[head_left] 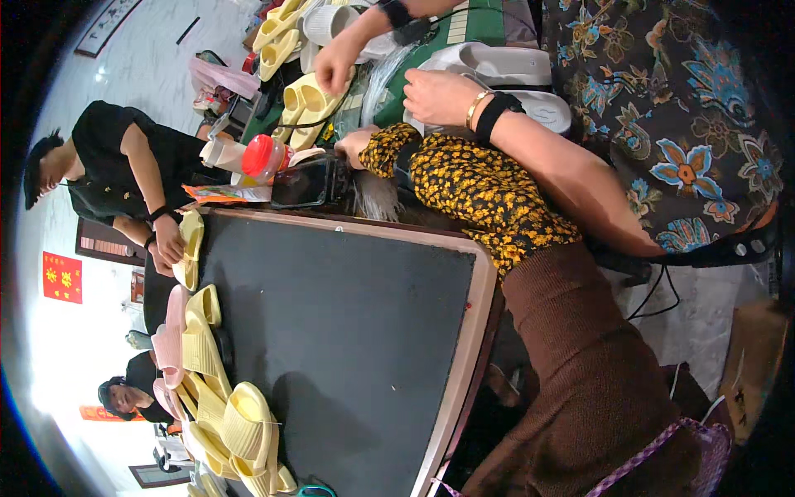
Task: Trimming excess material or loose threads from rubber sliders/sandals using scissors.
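Note:
From the lower right my right arm reaches up in a brown sleeve with a black and yellow flowered cuff. At its end my right hand is closed beside a dark see-through container. Its fingertips are partly hidden, and what they hold, if anything, I cannot make out. Beside the container stands a jar with a red lid. Grey bristly material lies below my hand. A pair of pale yellow slippers is just beyond it. My left hand is out of view.
A dark-topped table with a pale rim carries yellow slippers and pink ones along its left edge. A co-worker in black handles a yellow slipper. Another co-worker's hands are near white slippers.

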### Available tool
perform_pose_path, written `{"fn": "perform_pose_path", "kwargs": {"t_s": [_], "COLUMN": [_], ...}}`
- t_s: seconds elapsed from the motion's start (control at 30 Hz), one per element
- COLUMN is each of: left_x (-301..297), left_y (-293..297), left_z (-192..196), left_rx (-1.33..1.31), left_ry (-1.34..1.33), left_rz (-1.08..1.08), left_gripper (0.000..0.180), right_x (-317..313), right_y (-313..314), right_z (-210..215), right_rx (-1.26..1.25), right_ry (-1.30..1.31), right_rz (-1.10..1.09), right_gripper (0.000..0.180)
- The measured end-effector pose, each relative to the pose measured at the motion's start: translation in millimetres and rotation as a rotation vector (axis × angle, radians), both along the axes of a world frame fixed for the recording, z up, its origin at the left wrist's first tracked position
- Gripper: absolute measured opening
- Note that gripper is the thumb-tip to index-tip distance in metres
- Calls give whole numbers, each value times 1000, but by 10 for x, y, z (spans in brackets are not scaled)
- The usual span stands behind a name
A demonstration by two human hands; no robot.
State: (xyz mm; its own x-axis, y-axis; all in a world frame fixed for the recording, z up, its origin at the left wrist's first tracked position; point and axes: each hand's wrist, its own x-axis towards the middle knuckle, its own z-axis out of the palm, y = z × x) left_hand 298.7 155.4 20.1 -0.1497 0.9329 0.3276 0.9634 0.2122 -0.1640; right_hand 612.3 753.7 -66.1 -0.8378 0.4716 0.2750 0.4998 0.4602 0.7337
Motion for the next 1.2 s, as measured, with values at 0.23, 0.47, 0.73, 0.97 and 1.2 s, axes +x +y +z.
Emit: {"fn": "perform_pose_path", "kwargs": {"t_s": [0.23,0.47,0.73,0.97,1.2], "left_x": [108,17,29,-11,-65], "left_y": [-600,-557,-623,-708,-660], "left_z": [-37,-40,-43,-149,-86], "left_rx": [32,-21,5,68,-15], "left_ry": [67,69,99,19,42], "left_rz": [-1,-68,-62,-14,-5], "left_gripper": [59,61,63,61,62], "right_x": [-139,-107,-108,-130,-73], "right_y": [-53,44,25,-68,-120], "right_z": [276,158,152,34,432], "right_rx": [132,158,59,-37,154], "right_ry": [99,57,355,382,8], "right_rz": [36,-37,60,-48,47], "right_gripper": [18,11,15,16,13]}}
